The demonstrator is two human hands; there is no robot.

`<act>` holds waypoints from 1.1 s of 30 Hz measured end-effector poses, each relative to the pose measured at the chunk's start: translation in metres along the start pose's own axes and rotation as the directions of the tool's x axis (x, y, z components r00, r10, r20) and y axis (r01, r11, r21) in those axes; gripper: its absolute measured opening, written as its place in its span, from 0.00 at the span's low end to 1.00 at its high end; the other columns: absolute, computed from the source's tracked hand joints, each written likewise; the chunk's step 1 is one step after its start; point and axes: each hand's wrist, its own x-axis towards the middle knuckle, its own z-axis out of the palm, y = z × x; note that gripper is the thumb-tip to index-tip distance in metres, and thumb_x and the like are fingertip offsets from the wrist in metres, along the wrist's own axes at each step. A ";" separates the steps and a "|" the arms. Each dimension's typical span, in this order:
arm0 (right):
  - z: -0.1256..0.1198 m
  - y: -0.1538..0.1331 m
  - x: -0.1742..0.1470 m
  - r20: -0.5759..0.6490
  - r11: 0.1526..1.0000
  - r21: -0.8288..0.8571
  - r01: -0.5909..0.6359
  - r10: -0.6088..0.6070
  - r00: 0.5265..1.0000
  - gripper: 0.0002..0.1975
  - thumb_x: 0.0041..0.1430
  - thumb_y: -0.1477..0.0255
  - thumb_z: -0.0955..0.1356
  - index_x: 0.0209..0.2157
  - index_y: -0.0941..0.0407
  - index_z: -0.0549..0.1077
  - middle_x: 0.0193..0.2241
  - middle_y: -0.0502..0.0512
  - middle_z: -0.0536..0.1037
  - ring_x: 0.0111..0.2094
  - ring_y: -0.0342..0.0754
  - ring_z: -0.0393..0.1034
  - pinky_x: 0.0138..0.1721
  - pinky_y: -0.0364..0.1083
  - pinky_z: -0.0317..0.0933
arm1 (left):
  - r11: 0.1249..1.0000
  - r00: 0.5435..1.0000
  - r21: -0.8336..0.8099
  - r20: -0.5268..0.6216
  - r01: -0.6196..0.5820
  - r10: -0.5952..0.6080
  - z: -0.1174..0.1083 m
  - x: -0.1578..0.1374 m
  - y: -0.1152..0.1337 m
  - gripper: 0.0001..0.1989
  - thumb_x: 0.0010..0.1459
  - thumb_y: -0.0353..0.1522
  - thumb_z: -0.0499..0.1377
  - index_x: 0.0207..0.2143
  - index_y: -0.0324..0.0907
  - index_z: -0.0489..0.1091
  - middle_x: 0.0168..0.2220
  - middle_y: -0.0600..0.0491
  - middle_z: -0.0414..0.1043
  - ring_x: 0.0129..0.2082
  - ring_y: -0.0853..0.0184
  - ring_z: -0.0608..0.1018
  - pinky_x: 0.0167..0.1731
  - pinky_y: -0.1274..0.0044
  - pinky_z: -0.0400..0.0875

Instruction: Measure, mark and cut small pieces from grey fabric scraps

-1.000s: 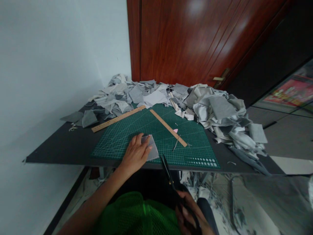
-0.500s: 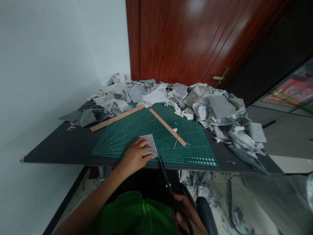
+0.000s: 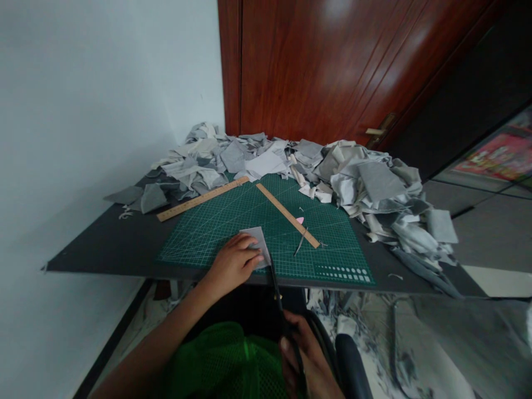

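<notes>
A small rectangular piece of grey fabric (image 3: 260, 239) lies near the front edge of the green cutting mat (image 3: 224, 205). My left hand (image 3: 236, 256) holds it down, fingers bent over its left part and the thumb near its lower edge. Large black scissors (image 3: 275, 284) are in my right hand (image 3: 305, 349), below the table edge. Their blades point up and away from me, along the right edge of the fabric. My fingers wrap round the handles, which are partly hidden. Whether the blades are apart, I cannot tell.
Heaps of grey and off-white fabric scraps (image 3: 266, 163) line the table's back and right side. Two wooden rulers (image 3: 286, 213) (image 3: 203, 198) lie on the mat, with a pink piece (image 3: 300, 220) and a thin grey strip (image 3: 301, 242) by the right one. A chair armrest (image 3: 352, 366) stands at right.
My right hand has brought the scissors up and forward, so the blades now lie along the fabric's right edge. My left hand's thumb has drawn closer to its fingers. The view has shifted slightly.
</notes>
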 end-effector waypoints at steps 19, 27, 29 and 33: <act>0.008 -0.004 -0.008 -0.093 0.994 -0.107 -0.028 0.018 0.996 0.39 0.54 0.45 0.73 0.60 0.51 0.64 0.18 0.40 0.67 0.14 0.35 0.52 0.14 0.35 0.47 | 0.998 0.999 -0.030 0.026 0.048 -0.047 0.000 0.001 0.002 0.07 0.64 0.31 0.63 0.39 0.46 0.82 0.48 0.50 0.77 0.54 0.56 0.75 0.58 0.62 0.70; 0.009 -0.004 -0.010 -0.146 0.996 -0.074 -0.040 0.029 0.989 0.40 0.51 0.46 0.75 0.59 0.49 0.65 0.23 0.42 0.71 0.15 0.35 0.53 0.15 0.36 0.47 | 0.999 0.998 -0.027 0.037 0.044 -0.043 0.001 0.000 0.000 0.07 0.65 0.32 0.62 0.38 0.47 0.82 0.49 0.51 0.76 0.55 0.57 0.74 0.59 0.62 0.68; 0.009 -0.003 -0.010 -0.164 0.997 -0.065 -0.031 0.020 0.986 0.39 0.51 0.46 0.75 0.58 0.48 0.66 0.24 0.42 0.71 0.16 0.35 0.53 0.16 0.36 0.48 | 0.999 0.998 -0.024 0.040 0.043 -0.042 0.002 0.000 0.000 0.07 0.64 0.31 0.62 0.39 0.46 0.82 0.49 0.50 0.76 0.55 0.57 0.74 0.59 0.62 0.68; 0.010 -0.003 -0.011 -0.162 0.997 -0.073 -0.037 0.024 0.986 0.40 0.50 0.45 0.75 0.59 0.48 0.66 0.22 0.41 0.69 0.15 0.35 0.52 0.16 0.36 0.47 | 0.999 0.999 -0.029 0.040 0.037 -0.036 0.001 0.001 0.000 0.08 0.66 0.31 0.60 0.38 0.45 0.82 0.49 0.50 0.76 0.54 0.57 0.74 0.58 0.61 0.69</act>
